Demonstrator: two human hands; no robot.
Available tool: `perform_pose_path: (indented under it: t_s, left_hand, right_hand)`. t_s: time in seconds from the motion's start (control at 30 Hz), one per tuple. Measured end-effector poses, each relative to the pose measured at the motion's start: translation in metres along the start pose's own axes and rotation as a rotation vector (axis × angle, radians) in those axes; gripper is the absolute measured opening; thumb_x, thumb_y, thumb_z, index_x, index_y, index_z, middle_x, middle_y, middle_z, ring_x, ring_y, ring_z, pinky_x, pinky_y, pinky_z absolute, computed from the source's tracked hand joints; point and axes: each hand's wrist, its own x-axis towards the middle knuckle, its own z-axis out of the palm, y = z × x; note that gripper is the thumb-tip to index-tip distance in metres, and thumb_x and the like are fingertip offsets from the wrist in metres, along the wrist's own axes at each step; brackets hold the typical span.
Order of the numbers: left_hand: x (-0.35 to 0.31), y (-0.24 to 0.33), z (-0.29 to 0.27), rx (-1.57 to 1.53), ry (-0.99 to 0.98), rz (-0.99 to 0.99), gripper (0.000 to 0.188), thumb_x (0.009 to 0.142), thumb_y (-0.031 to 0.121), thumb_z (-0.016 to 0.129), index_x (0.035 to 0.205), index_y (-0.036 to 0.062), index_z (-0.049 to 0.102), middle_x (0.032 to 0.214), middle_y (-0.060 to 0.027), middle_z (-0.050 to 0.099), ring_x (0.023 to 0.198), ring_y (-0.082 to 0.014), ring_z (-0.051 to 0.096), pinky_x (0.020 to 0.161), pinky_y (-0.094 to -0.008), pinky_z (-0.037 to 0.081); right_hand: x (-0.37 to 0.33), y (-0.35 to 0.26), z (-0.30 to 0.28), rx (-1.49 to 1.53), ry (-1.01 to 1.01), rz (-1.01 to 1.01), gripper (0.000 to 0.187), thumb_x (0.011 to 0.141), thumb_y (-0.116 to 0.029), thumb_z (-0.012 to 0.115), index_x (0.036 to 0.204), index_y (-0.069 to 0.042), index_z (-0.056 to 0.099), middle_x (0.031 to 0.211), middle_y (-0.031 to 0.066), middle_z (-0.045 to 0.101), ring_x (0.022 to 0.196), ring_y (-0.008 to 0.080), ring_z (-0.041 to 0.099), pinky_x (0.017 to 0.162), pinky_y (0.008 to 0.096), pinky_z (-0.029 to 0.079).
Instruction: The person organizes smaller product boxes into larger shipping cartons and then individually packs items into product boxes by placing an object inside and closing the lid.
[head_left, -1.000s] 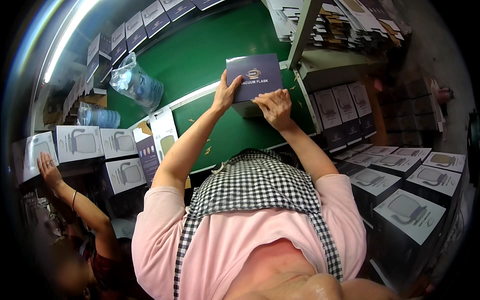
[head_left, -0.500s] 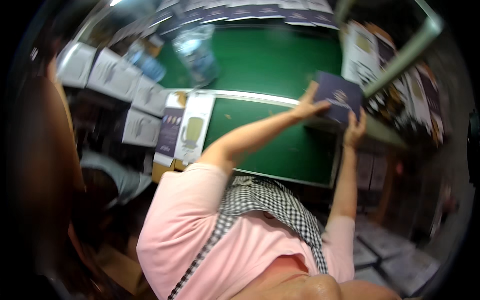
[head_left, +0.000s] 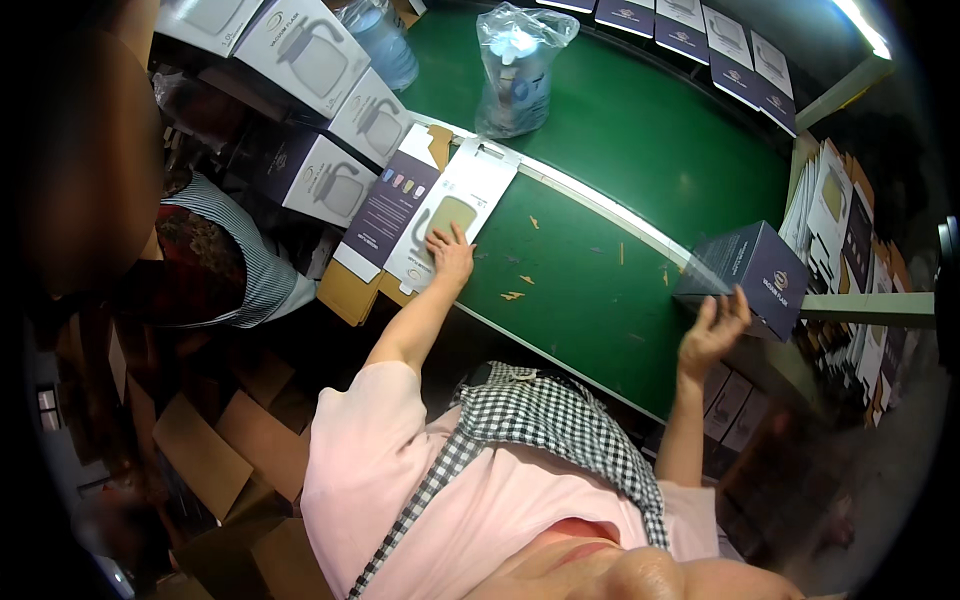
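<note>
My left hand [head_left: 452,255] lies with fingers spread on a flat, unfolded carton [head_left: 440,232], white and dark purple, with a greenish flask picture. Cardboard shows under its near end. At the right end of the green-topped bench [head_left: 570,290] stands a folded dark purple box [head_left: 745,270]. My right hand [head_left: 714,335] is at the near side of this box, its fingers apart and not wrapped around it. Whether the fingertips touch the box I cannot tell.
White flask boxes [head_left: 305,55] are stacked at the left, near a person in a striped garment [head_left: 245,250]. Beyond the bench's metal strip stand a bagged flask [head_left: 515,80] and a blue container [head_left: 382,45]. Flat cartons [head_left: 835,200] lean at the right by a metal bar [head_left: 870,310].
My left hand has let go of the purple box and moved left onto the flat carton. The box has been lowered to the bench's right end. The whole view has turned.
</note>
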Motion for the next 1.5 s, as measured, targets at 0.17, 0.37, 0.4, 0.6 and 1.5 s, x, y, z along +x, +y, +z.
perform_pose_path:
  t_s: [0.17,0.37,0.4,0.6,1.5]
  left_hand:
    - [-0.026,-0.025,-0.045,0.093,0.144,0.156,0.053,0.1,0.024,0.044,0.14,-0.0101,0.039,0.129,-0.0415,0.049,0.116,-0.0546,0.052,0.096,-0.0541,0.046]
    - [-0.092,-0.113,-0.309,-0.493,0.695,0.357,0.013,0.096,0.009,0.056,0.102,0.0001,0.063,0.073,-0.0208,0.064,0.061,-0.0336,0.066,0.056,-0.0402,0.05]
    - [-0.093,-0.127,-0.328,-0.594,0.685,0.411,0.012,0.096,0.008,0.056,0.101,0.0,0.063,0.072,-0.0212,0.062,0.062,-0.0347,0.066,0.055,-0.0395,0.048]
    - [0.007,-0.101,-0.309,-1.293,0.356,0.597,0.022,0.099,0.012,0.056,0.113,-0.003,0.061,0.089,-0.01,0.065,0.083,-0.0167,0.062,0.078,-0.0279,0.048]
    - [-0.138,0.054,-0.392,-1.988,-0.288,0.853,0.065,0.093,0.018,0.06,0.146,-0.0052,0.03,0.146,-0.024,0.04,0.131,-0.0338,0.045,0.107,-0.0404,0.04]
  right_hand:
    - [-0.018,-0.04,0.087,0.207,-0.322,0.05,0.039,0.094,-0.005,0.06,0.13,0.001,0.049,0.127,0.0155,0.054,0.119,0.0252,0.056,0.099,0.0369,0.049]
    - [0.019,-0.036,0.119,0.416,-0.465,0.226,0.033,0.099,-0.014,0.057,0.128,0.001,0.052,0.122,0.0146,0.06,0.119,0.0254,0.057,0.101,0.0355,0.046]
    - [0.043,-0.037,0.116,0.496,-0.469,0.302,0.036,0.102,-0.024,0.052,0.126,0.002,0.054,0.12,0.0148,0.062,0.119,0.0256,0.057,0.102,0.0362,0.045]
    - [0.148,-0.127,0.064,1.482,-1.015,0.591,0.079,0.096,-0.066,0.038,0.14,-0.002,0.046,0.138,0.0207,0.051,0.124,0.0326,0.053,0.104,0.0452,0.042]
    - [0.198,-0.134,-0.014,0.539,-0.528,0.065,0.04,0.088,-0.022,0.047,0.112,0.006,0.064,0.105,0.0175,0.07,0.104,0.0251,0.065,0.099,0.0352,0.046]
